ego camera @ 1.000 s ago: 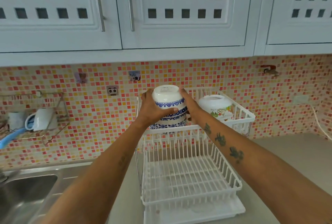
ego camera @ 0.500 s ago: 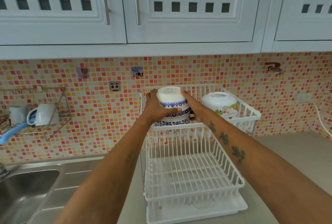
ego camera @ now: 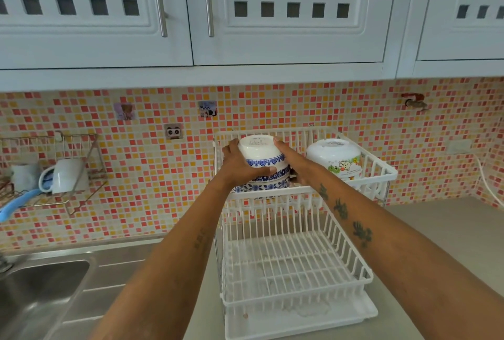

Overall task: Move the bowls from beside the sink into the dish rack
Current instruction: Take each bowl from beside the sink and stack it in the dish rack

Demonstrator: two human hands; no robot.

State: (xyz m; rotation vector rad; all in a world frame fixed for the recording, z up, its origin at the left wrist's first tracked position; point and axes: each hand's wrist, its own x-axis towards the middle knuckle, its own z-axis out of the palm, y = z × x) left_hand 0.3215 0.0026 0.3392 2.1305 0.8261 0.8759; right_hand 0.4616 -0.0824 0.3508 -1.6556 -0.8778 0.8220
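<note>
A stack of upside-down white bowls with blue flower bands (ego camera: pixel 263 165) sits in the upper tier of the white two-tier dish rack (ego camera: pixel 379 168), at its left side. My left hand (ego camera: pixel 237 165) grips the stack's left side and my right hand (ego camera: pixel 293 161) presses on its right side. An upside-down white bowl with cartoon pictures (ego camera: pixel 335 158) stands in the same tier, to the right. The rack's lower tier holds nothing.
A steel sink (ego camera: pixel 41 288) lies at the lower left. A wire wall shelf (ego camera: pixel 68 170) holds a white mug and a blue-handled tool. White cupboards hang above the tiled wall. Grey counter (ego camera: pixel 450 230) extends to the right of the rack.
Both hands have lowered the blue-banded stack a little into the upper tier. The camera has shifted slightly.
</note>
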